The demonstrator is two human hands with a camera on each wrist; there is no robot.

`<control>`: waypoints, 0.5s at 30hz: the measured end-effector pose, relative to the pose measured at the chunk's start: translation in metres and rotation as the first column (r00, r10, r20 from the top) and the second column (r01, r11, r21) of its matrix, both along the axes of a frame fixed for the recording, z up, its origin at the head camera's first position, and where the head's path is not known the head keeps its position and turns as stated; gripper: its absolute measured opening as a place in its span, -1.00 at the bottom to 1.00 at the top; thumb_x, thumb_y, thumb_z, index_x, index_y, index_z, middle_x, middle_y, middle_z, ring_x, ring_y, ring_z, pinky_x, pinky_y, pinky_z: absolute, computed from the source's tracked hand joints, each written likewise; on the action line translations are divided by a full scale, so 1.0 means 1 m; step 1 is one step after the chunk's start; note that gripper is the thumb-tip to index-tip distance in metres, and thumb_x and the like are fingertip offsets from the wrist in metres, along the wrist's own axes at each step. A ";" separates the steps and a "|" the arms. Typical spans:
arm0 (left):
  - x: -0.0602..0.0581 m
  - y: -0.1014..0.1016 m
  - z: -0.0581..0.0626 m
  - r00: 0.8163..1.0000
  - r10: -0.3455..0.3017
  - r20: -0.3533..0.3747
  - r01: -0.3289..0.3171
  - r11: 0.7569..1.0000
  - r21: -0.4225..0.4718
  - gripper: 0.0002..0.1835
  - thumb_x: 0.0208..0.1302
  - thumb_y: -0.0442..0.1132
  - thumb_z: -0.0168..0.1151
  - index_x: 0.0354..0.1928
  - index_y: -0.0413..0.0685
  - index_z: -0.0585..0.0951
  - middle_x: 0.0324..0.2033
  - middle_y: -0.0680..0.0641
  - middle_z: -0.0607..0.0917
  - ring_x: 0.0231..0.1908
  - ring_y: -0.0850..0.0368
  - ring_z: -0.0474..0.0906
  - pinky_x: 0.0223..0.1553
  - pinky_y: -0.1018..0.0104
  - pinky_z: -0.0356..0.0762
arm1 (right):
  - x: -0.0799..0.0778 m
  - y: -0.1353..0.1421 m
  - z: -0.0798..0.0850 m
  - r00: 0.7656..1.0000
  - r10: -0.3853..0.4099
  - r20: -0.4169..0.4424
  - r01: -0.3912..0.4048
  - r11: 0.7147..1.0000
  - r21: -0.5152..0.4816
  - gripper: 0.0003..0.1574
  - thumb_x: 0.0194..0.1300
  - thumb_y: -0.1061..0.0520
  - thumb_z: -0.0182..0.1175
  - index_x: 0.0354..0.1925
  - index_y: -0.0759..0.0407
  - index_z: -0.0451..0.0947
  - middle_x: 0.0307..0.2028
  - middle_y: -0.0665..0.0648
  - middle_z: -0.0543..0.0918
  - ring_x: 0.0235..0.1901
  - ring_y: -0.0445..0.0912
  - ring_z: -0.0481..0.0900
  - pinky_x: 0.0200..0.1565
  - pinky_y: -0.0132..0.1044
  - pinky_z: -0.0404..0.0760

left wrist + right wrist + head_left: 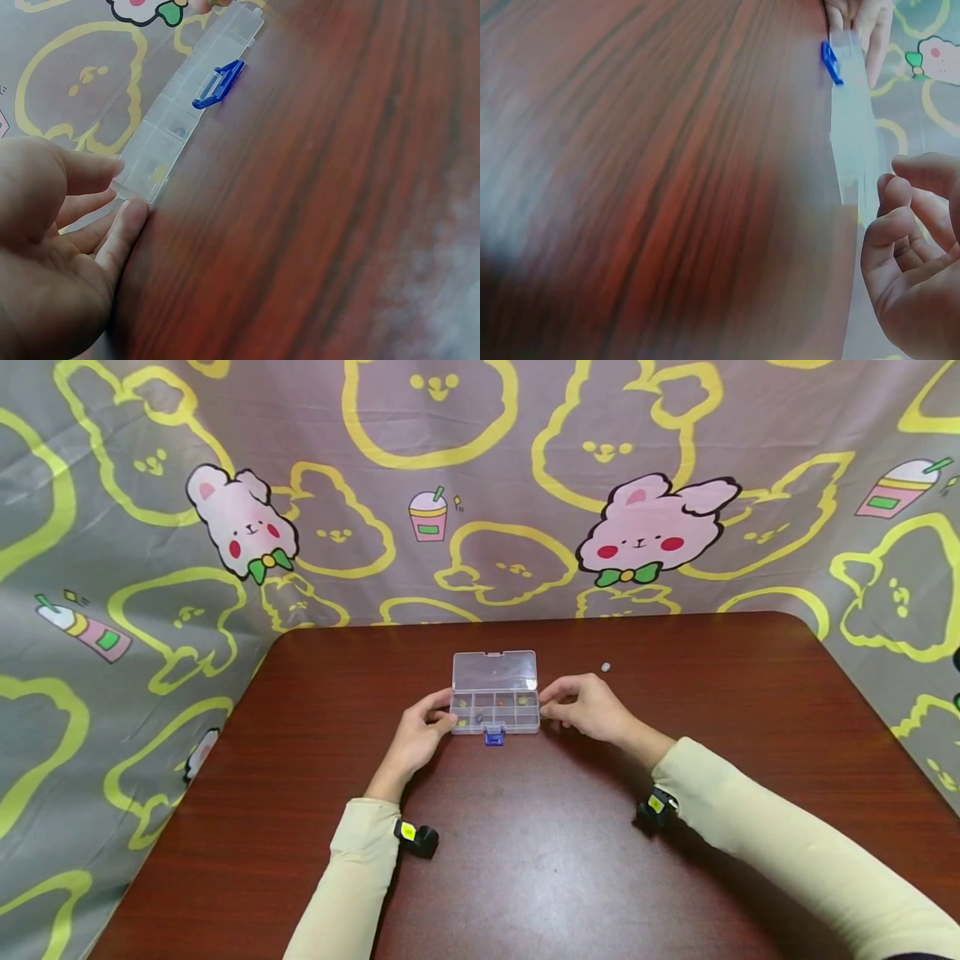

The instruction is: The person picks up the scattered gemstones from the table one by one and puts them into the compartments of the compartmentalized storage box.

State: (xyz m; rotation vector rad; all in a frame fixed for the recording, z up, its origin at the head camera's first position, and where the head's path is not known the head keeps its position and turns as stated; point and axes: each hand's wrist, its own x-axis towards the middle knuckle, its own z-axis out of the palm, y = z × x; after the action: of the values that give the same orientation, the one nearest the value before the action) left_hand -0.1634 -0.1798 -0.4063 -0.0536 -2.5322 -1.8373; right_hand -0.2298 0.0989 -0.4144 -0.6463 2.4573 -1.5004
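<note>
A clear plastic compartment box (494,727) lies on the table with its see-through lid (494,671) raised at the back. Its blue latch (493,737) hangs down at the front. Several tiny pieces, yellowish, orange and grey, lie in the compartments. My left hand (420,732) holds the box's left end; the left wrist view shows its fingers around that corner. At the opposite end is my right hand (588,706), fingers loosely bent beside the box wall. In the right wrist view those fingertips (896,191) look slightly apart from the box; whether any touches is unclear.
A small whitish piece (605,667) lies on the brown wooden table (712,693), behind and right of the right hand. A patterned cloth (480,485) hangs along the table's back and sides. Each wrist wears a small black camera (418,839).
</note>
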 end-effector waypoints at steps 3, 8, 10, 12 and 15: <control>0.000 0.000 0.000 1.000 -0.002 -0.005 0.002 1.000 0.007 -0.50 0.36 -0.55 0.14 0.33 -0.48 0.40 0.21 -0.47 0.50 0.06 -0.30 0.53 -0.15 0.49 0.45 | 0.001 -0.007 0.001 1.000 0.012 0.004 -0.012 1.000 -0.005 -0.85 0.24 0.32 0.35 -0.19 0.34 0.70 -0.47 0.18 0.68 -0.59 0.01 0.55 -0.61 -0.29 0.49; -0.001 0.000 -0.001 1.000 -0.001 -0.015 0.001 1.000 0.016 -0.50 0.35 -0.56 0.15 0.32 -0.49 0.40 0.19 -0.48 0.52 0.04 -0.31 0.53 -0.17 0.51 0.45 | 0.003 -0.018 0.002 0.999 0.034 -0.007 -0.034 0.999 -0.008 -0.85 0.24 0.33 0.36 -0.19 0.36 0.70 -0.47 0.12 0.68 -0.59 -0.03 0.55 -0.58 -0.30 0.52; -0.001 0.000 -0.002 1.000 0.000 -0.021 0.000 1.000 0.015 -0.50 0.34 -0.56 0.14 0.31 -0.51 0.40 0.18 -0.49 0.52 0.04 -0.32 0.53 -0.17 0.51 0.46 | 0.004 -0.022 0.002 0.999 0.037 -0.012 -0.037 0.999 -0.010 -0.84 0.23 0.34 0.37 -0.19 0.37 0.70 -0.46 0.10 0.68 -0.60 -0.05 0.53 -0.56 -0.30 0.53; -0.001 0.000 -0.002 1.000 0.000 -0.021 0.001 1.000 0.019 -0.50 0.34 -0.57 0.14 0.31 -0.51 0.40 0.17 -0.49 0.52 0.03 -0.33 0.54 -0.17 0.51 0.46 | 0.004 -0.026 0.003 0.999 0.041 -0.013 -0.041 0.999 -0.009 -0.84 0.22 0.34 0.37 -0.19 0.37 0.70 -0.45 0.09 0.68 -0.60 -0.07 0.53 -0.55 -0.31 0.54; 0.000 0.000 -0.001 1.000 0.000 -0.018 0.001 1.000 0.021 -0.51 0.34 -0.57 0.14 0.31 -0.50 0.41 0.18 -0.49 0.52 0.04 -0.33 0.54 -0.17 0.51 0.46 | 0.005 -0.029 0.004 0.999 0.047 -0.018 -0.047 0.999 -0.009 -0.84 0.21 0.34 0.37 -0.19 0.37 0.70 -0.45 0.08 0.69 -0.61 -0.09 0.52 -0.53 -0.31 0.55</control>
State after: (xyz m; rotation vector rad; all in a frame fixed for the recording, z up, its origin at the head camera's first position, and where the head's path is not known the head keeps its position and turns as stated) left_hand -0.1636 -0.1794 -0.4073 -0.0703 -2.5012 -1.8545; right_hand -0.2250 0.0697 -0.4100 -0.7166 2.4323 -1.4956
